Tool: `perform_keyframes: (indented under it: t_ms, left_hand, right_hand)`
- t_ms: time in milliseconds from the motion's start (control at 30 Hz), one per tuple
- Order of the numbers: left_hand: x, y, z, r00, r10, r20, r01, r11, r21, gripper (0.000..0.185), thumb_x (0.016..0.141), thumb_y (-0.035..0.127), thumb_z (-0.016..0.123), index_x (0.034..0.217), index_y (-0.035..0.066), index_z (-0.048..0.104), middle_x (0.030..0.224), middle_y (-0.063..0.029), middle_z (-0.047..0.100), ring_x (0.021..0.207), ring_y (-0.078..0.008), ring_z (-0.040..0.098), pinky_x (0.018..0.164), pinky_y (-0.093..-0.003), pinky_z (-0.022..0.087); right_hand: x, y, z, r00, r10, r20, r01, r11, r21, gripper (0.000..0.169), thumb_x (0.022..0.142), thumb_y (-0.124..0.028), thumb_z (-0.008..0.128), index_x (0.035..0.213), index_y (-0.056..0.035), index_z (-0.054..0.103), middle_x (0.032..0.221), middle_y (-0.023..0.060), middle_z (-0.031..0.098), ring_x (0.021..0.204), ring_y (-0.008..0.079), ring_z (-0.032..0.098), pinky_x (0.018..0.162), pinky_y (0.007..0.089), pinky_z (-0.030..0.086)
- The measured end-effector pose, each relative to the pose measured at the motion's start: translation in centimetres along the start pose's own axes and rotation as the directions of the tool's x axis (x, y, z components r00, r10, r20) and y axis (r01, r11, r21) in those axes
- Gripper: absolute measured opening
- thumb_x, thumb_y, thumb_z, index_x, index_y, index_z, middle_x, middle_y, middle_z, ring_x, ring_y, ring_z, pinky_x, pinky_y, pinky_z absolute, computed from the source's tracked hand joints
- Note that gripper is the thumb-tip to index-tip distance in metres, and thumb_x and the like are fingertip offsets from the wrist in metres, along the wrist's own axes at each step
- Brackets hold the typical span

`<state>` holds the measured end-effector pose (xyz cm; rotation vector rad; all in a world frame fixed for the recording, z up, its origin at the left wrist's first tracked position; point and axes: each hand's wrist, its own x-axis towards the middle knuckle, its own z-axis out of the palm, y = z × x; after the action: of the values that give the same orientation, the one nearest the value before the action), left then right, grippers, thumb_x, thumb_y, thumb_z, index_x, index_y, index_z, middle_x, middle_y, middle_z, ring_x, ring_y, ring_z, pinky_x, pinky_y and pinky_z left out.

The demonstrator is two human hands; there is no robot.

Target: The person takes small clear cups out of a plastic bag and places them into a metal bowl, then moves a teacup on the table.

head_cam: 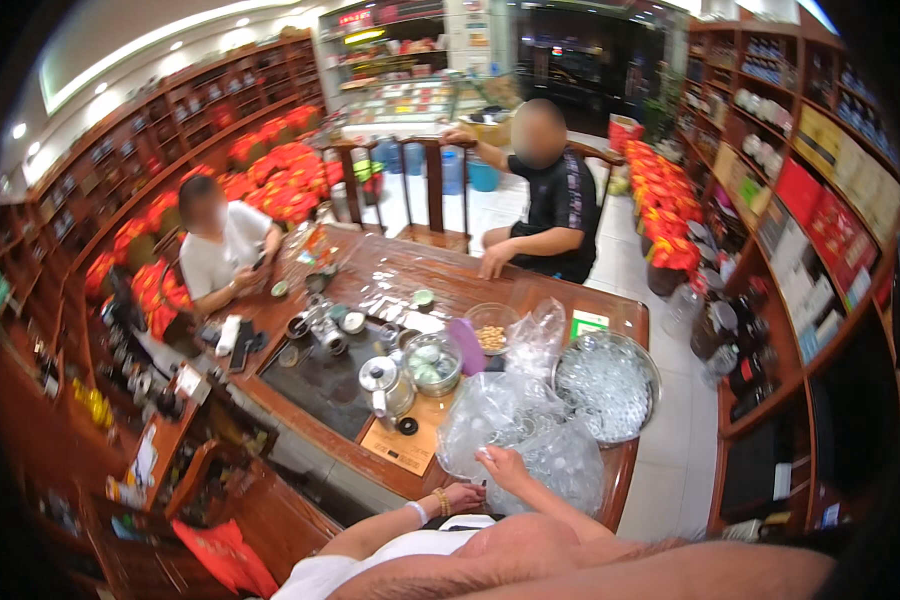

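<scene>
My right hand (505, 469) is over the near side of the table, with its fingertips pinched on a small whitish thing I cannot identify. My left hand (465, 496), with bracelets at its wrist, is low at the table's near edge. Beside its fingertips is a small dark thing; its grip cannot be made out. Touching or just behind my right hand is a clear plastic bag (480, 420) with clear pieces inside. A second clear bag (559, 469) lies to its right. Beyond them, a round metal basin (654, 386) is heaped with small clear, glassy pieces (604, 382).
On the wooden table (562, 289) stand a metal kettle (384, 386), a bowl of green-lidded cups (431, 364), a bowl of peanuts (491, 337) and a dark tea tray (300, 382). One person (551, 202) sits across, another (225, 247) at left. Shelves (780, 187) line the right.
</scene>
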<state>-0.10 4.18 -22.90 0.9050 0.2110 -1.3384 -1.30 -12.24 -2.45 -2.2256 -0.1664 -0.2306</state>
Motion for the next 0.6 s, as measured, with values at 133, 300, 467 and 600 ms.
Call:
perform_keyframes:
  t_ms: [133,300,467,600]
  left_hand:
    - [-1.5,1.0,2.0,0.999,0.014,0.036,-0.014,1.000,-0.015,0.043,0.073,0.002,0.049,0.115,0.006,0.042,0.109,-0.0029,0.047,0.099,-0.0143,0.045,0.086,-0.0295,0.037]
    - [-1.0,2.2,4.0,0.986,0.026,0.167,-0.039,0.996,0.081,0.047,0.074,0.002,0.044,0.120,0.010,0.038,0.119,-0.0021,0.043,0.106,-0.0144,0.042,0.091,-0.0318,0.033]
    - [0.5,3.3,6.1,0.961,0.016,0.276,-0.046,0.994,0.102,0.043,0.075,0.006,0.049,0.117,0.005,0.040,0.114,-0.0066,0.048,0.103,-0.0186,0.047,0.088,-0.0319,0.037]
    - [0.0,2.1,5.3,0.971,0.047,0.236,-0.045,0.999,-0.016,0.042,0.075,0.003,0.049,0.116,0.005,0.042,0.105,-0.0076,0.054,0.095,-0.0209,0.053,0.082,-0.0324,0.043]
  right_hand:
    - [-0.5,0.1,-0.1,0.998,0.059,-0.026,-0.061,0.996,-0.069,0.023,0.079,-0.026,0.054,0.072,-0.0041,0.059,0.055,0.0178,0.051,0.054,0.0332,0.054,0.047,0.0384,0.040]
    - [0.3,-0.1,-0.3,0.992,0.089,-0.086,-0.065,0.966,0.248,0.024,0.080,-0.024,0.052,0.075,-0.0010,0.059,0.061,0.0181,0.056,0.057,0.0274,0.058,0.050,0.0341,0.042]
    - [0.7,0.5,0.3,0.987,0.105,-0.123,-0.078,0.976,0.203,0.024,0.080,-0.023,0.052,0.075,-0.0001,0.059,0.065,0.0169,0.058,0.061,0.0258,0.060,0.053,0.0337,0.043]
    - [0.8,-0.2,0.9,0.992,0.064,-0.107,-0.054,0.994,0.094,0.027,0.080,-0.027,0.050,0.072,-0.0030,0.056,0.061,0.0170,0.056,0.059,0.0328,0.056,0.051,0.0393,0.043]
